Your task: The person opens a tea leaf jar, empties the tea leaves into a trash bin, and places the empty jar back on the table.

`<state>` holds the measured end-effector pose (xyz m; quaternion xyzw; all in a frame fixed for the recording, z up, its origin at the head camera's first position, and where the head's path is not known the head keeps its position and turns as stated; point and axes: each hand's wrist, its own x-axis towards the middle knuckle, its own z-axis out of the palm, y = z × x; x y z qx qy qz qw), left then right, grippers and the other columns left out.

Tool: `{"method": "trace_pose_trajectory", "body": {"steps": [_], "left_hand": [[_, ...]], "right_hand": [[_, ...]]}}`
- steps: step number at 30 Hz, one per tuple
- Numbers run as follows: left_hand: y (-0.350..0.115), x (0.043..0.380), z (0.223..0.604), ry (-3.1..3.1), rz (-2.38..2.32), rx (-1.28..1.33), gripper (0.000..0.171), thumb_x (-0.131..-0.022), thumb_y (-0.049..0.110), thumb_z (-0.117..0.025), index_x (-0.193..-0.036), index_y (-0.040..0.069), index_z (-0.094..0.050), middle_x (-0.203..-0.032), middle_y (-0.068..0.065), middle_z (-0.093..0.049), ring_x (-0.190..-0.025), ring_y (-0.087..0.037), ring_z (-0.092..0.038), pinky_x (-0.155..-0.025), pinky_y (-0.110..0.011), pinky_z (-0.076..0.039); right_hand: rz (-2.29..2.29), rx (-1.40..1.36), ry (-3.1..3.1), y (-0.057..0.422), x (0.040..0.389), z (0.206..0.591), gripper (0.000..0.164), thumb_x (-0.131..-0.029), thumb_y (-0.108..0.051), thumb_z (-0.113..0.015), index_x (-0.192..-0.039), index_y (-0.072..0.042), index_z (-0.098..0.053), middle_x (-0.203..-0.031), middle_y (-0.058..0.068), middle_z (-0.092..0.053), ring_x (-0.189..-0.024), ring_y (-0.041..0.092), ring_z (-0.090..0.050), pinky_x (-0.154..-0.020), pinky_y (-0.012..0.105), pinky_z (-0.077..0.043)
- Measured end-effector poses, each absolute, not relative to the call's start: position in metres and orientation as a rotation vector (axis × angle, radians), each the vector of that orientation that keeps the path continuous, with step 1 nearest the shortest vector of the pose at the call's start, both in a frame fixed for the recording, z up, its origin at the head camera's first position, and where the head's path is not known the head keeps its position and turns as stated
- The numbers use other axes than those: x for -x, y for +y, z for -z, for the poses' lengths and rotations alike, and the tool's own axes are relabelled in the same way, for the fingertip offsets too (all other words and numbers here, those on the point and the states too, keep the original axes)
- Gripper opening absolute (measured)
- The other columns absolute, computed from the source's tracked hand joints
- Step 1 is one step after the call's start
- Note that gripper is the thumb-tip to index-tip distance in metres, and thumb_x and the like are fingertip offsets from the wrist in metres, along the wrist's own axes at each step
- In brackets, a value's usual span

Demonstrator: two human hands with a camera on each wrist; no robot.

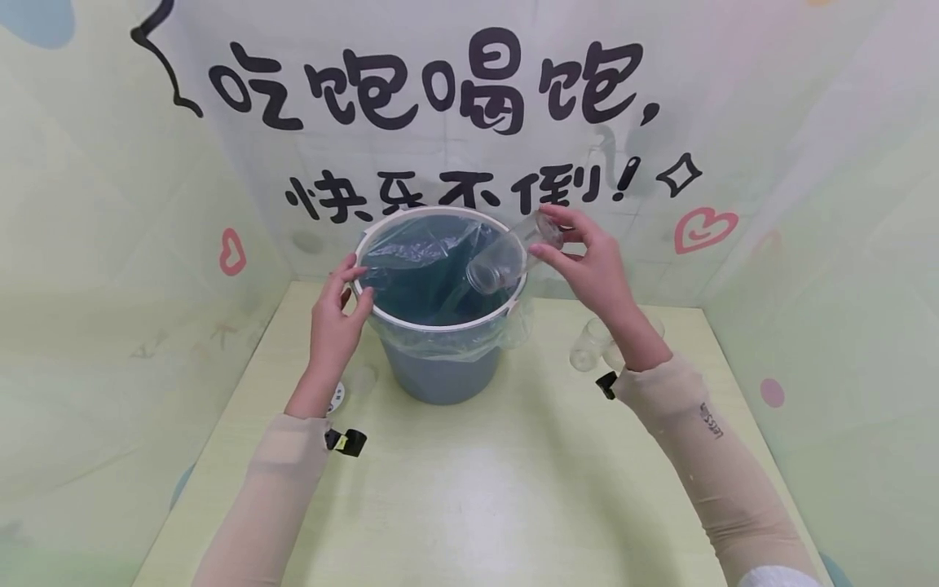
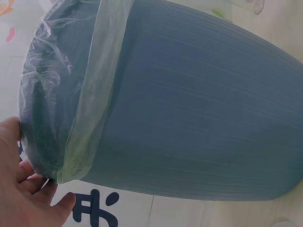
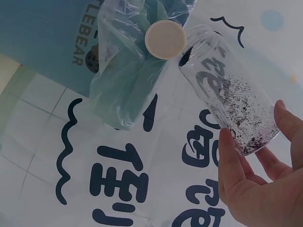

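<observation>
A blue-grey trash can (image 1: pixel 440 375) stands on the table, lined with a clear plastic bag (image 2: pixel 97 90) folded over its pale rim. My left hand (image 1: pixel 341 306) holds the rim at its left side, fingers and thumb bent at the edge. My right hand (image 1: pixel 587 257) grips a clear jar (image 3: pixel 227 90) near its base. The jar is tilted, its open mouth pointing down over the can's right side. Dark specks cling to the inside of the jar, thickest toward the base. On the can's side, a round cream disc (image 3: pixel 165 39) shows close to the jar's mouth.
Clear jars (image 1: pixel 584 350) lie on the table to the right, partly behind my right forearm. A white disc with dark marks (image 1: pixel 337 398) sits by my left wrist. A printed wall sheet (image 1: pixel 455 147) stands close behind the can.
</observation>
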<state>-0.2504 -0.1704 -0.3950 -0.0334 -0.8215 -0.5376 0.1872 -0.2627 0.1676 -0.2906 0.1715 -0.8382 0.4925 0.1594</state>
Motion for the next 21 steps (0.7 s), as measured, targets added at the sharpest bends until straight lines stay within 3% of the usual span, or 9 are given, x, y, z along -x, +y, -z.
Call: {"method": "trace_pose_trajectory", "body": {"steps": [4,9,16,21], "left_hand": [[-0.1705,0.2497,0.3944,-2.308,1.513,0.095,0.036,-0.099,0.017,-0.058,-0.133,0.005,-0.058,-0.159,0.001,-0.04,-0.15,-0.022,-0.033,-0.121,-0.05,-0.034],[-0.1703,0.2498,0.3944,-2.309,1.52,0.094,0.036,-0.099,0.017,-0.057,-0.133,0.005,-0.057,-0.16,0.001,-0.04,-0.15,-0.022,-0.034,-0.121,-0.05,-0.034],[-0.1699,0.2505,0.395,-2.311,1.524,0.093,0.037,-0.099,0.017,-0.057,-0.134,0.005,-0.057,-0.16,0.001,-0.039,-0.15,-0.022,-0.034,-0.121,-0.05,-0.034],[-0.1695,0.2506,0.3941,-2.305,1.525,0.096,0.037,-0.099,0.017,-0.057,-0.134,0.004,-0.057,-0.16,0.001,-0.04,-0.15,-0.022,-0.034,-0.121,-0.05,-0.034]], "right_hand": [[-1.423,-0.53,-2.374,0.1655,0.2608,0.2881,0.051,-0.087,-0.012,-0.076,-0.136,-0.011,-0.061,-0.128,0.012,-0.065,-0.102,0.024,-0.063,-0.075,0.013,-0.055],[-1.357,-0.584,-2.453,0.1637,0.2611,0.2925,0.055,-0.084,-0.012,-0.079,-0.136,-0.008,-0.06,-0.128,0.013,-0.065,-0.102,0.025,-0.063,-0.089,0.031,-0.06],[-1.419,-0.608,-2.405,0.1622,0.2605,0.2912,0.054,-0.086,-0.009,-0.077,-0.137,-0.011,-0.059,-0.128,0.013,-0.065,-0.103,0.028,-0.065,-0.08,0.015,-0.057],[-1.314,-0.678,-2.511,0.1613,0.2613,0.2933,0.059,-0.086,-0.009,-0.077,-0.141,-0.01,-0.055,-0.13,0.015,-0.062,-0.108,0.029,-0.065,-0.088,0.035,-0.061]]}}
